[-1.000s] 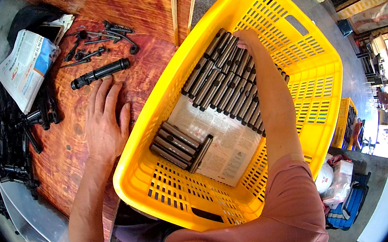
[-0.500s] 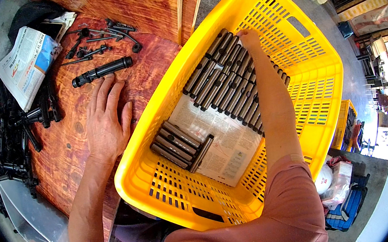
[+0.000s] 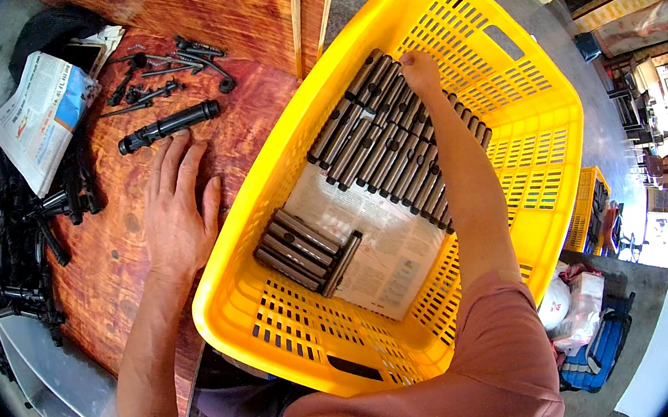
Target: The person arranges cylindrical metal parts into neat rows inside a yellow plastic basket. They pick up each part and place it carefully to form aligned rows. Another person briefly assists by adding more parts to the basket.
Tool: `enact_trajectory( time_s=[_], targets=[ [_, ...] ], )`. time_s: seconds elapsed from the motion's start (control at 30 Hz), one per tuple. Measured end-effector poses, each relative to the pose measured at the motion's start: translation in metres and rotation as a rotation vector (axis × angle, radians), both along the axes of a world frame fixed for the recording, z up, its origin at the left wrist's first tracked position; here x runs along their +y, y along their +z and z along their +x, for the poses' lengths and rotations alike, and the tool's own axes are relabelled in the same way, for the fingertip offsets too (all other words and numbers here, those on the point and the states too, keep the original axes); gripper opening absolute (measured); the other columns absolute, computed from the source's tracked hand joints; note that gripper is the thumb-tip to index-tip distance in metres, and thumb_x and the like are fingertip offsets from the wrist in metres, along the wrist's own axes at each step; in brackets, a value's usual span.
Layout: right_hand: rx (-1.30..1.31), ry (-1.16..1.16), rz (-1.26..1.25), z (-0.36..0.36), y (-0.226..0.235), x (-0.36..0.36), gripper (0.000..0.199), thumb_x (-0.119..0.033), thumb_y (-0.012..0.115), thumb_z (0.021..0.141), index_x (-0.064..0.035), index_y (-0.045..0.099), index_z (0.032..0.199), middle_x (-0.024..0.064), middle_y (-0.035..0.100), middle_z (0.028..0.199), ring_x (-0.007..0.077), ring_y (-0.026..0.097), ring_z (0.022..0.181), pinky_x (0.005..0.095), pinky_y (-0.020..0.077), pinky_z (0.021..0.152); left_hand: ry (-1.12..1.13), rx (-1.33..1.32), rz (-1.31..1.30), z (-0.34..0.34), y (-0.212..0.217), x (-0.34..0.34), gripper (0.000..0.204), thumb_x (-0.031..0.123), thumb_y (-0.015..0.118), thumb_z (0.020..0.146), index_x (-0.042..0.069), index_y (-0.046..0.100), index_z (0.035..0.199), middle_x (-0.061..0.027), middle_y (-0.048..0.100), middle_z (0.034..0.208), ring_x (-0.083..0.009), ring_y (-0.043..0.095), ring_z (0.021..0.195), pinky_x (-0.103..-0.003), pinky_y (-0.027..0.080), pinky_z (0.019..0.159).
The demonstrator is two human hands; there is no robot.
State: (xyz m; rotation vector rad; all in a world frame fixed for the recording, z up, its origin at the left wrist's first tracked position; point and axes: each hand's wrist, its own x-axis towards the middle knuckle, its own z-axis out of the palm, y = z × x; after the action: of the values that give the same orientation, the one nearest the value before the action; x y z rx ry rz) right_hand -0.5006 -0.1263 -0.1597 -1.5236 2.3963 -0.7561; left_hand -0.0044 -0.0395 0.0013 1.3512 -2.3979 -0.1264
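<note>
My left hand (image 3: 177,216) lies on the reddish wooden tabletop (image 3: 115,246) with its fingers stretched out. Its fingertips reach the near side of a black ribbed cylindrical part (image 3: 169,126). Inside a large yellow plastic basket (image 3: 550,180), my right hand (image 3: 421,77) is closed at the far end of the rows of dark metal tubes (image 3: 372,148). What its fingers hold, if anything, is hidden. A smaller group of similar tubes (image 3: 297,251) sits at the basket's near left, one of them set at a different angle. Newspaper (image 3: 397,272) lines the bottom.
Loose black rods and small parts (image 3: 172,65) lie at the back of the table. A heap of black parts (image 3: 5,243) fills the left side, partly under a folded newspaper (image 3: 39,112). A translucent bin (image 3: 66,387) stands near left. Beyond the basket are another yellow crate (image 3: 586,213) and a blue bag (image 3: 594,356).
The view has shifted slightly. My right hand has come a little nearer over the tubes and looks more tightly closed. My left hand stays resting beside the black part.
</note>
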Motion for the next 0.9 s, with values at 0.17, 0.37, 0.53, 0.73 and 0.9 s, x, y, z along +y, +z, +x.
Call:
enact_trajectory(
  time_s=[0.17,0.37,0.53,0.73,0.9],
  targets=[
    [0.030,0.007,-0.157,0.046,0.019,0.024,0.034,-0.005,0.061,0.083,0.0013,0.067,0.116,0.0223,0.067,0.102,0.0378,0.066,0.088,0.0466,0.0533,0.081,0.014,0.007,0.019,0.001,-0.001,0.003,0.042,0.021,0.062,0.096,0.007,0.056,0.135,-0.0153,0.049,0.147,-0.0365,0.041,0.141,-0.047,0.035,0.116],
    [0.168,0.754,-0.200,0.177,0.014,0.120,0.026,-0.001,0.064,0.079,0.0025,0.069,0.105,0.0181,0.067,0.109,0.0332,0.063,0.103,0.0442,0.0516,0.092,0.019,0.029,0.024,0.000,-0.003,0.002,0.041,0.021,0.062,0.096,0.007,0.056,0.134,-0.0154,0.049,0.147,-0.0364,0.041,0.141,-0.046,0.035,0.117],
    [0.850,1.287,-0.010,0.211,0.006,0.179,0.057,-0.015,0.064,0.085,-0.0002,0.055,0.139,0.0147,0.049,0.146,0.0266,0.040,0.140,0.0453,0.0257,0.121,0.007,0.019,-0.031,0.003,-0.007,-0.001,0.041,0.022,0.061,0.096,0.006,0.056,0.134,-0.0157,0.050,0.147,-0.0372,0.042,0.140,-0.046,0.036,0.116],
    [1.140,1.083,0.246,0.189,0.017,0.174,0.066,-0.030,0.049,0.101,-0.0032,0.028,0.157,0.0094,0.021,0.167,0.0260,0.014,0.155,0.0502,0.0057,0.127,-0.009,0.051,-0.051,0.008,-0.019,-0.006,0.040,0.022,0.060,0.097,0.006,0.057,0.134,-0.0149,0.050,0.147,-0.0359,0.043,0.140,-0.046,0.036,0.115],
    [1.231,1.054,0.195,0.169,-0.012,0.169,0.070,-0.026,0.049,0.099,-0.0052,0.022,0.160,0.0079,0.019,0.167,0.0251,0.014,0.155,0.0494,0.0039,0.127,-0.016,0.040,-0.058,0.004,-0.012,-0.001,0.041,0.021,0.059,0.096,0.006,0.057,0.135,-0.0152,0.050,0.147,-0.0355,0.043,0.139,-0.046,0.036,0.115]
  ],
)
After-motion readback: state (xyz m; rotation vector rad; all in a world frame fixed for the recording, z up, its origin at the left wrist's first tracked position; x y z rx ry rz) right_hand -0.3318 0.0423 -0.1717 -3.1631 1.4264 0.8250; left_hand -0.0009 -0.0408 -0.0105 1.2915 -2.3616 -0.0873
